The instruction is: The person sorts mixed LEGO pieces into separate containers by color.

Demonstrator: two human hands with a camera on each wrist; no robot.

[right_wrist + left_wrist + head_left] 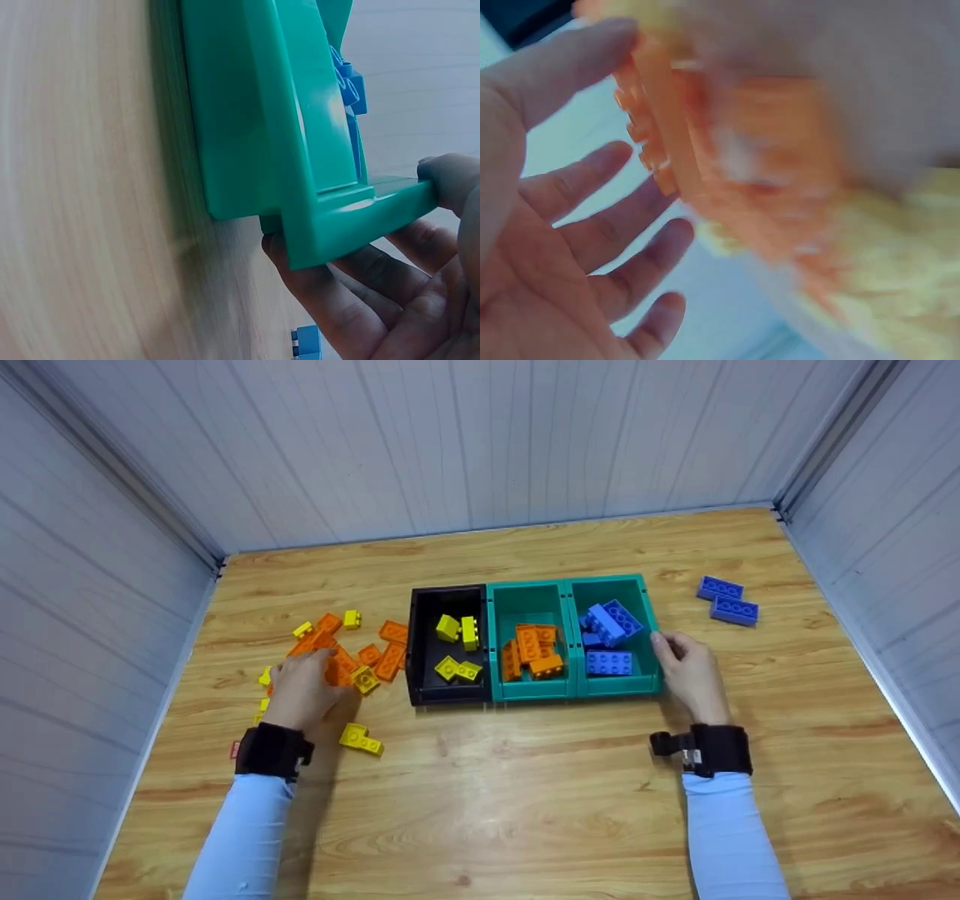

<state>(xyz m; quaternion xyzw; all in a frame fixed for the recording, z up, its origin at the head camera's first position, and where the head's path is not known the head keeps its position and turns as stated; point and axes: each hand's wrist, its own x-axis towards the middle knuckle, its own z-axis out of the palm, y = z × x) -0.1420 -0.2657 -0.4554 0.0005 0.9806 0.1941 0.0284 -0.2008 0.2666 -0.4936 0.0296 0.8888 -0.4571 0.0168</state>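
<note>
My left hand [304,690] is over the heap of orange bricks [341,660] on the left of the table. In the left wrist view its fingers [604,232] are spread and loosely bent, with the thumb tip overlapping an upright orange brick [660,112]; part of that view is blurred. My right hand [691,675] grips the side wall of the right green bin [651,619]. Its thumb lies over the rim and its fingers go round the outside in the right wrist view. Blue bricks [607,662] lie in that bin.
The middle green bin [525,594] holds orange bricks, and the black bin [420,645] holds yellow ones. Loose yellow bricks [362,739] lie around the heap. Two blue bricks [733,610] lie at the back right. Pale panel walls [495,442] border the wooden table.
</note>
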